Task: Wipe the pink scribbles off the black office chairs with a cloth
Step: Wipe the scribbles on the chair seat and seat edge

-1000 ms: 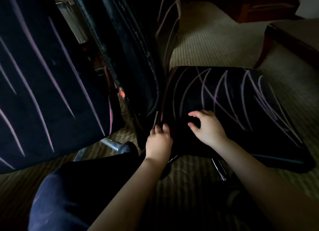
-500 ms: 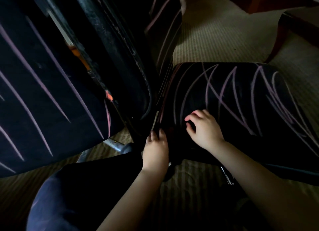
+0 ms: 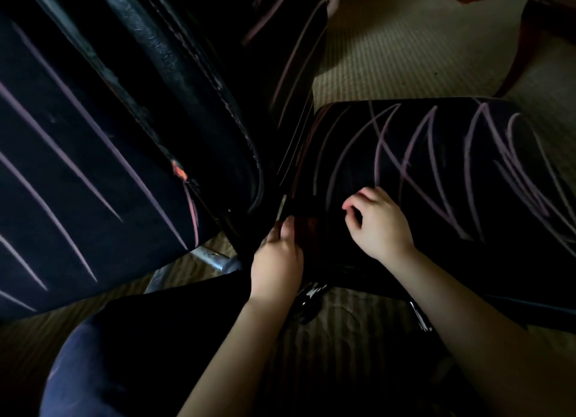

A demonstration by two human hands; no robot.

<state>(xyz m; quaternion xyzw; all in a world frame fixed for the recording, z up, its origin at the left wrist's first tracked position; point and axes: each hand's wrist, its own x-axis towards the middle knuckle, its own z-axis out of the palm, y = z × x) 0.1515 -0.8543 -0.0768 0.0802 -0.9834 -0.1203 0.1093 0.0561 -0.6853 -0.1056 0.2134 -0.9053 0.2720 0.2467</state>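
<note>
1. The right hand (image 3: 381, 226) rests on the near part of the right chair seat (image 3: 436, 261) with its fingers curled. It is too dark to tell whether they pinch a cloth; none shows plainly.
2. The left hand (image 3: 277, 261) lies with fairly straight fingers, touching that seat's near-left corner and holding nothing.
3. Pink scribbles (image 3: 466, 167) cross the seat from just beyond the right hand to its far right.
4. The padding will likely give under pressure, and an office chair may roll or swivel, so steadying it by the corner suits. A cloth would be light and limp, best bunched in the fingers.
5. Counted: two hands and two scribbled chairs, the second chair (image 3: 78, 167) to the left. Ribbed carpet (image 3: 389, 58) lies beyond.
</note>
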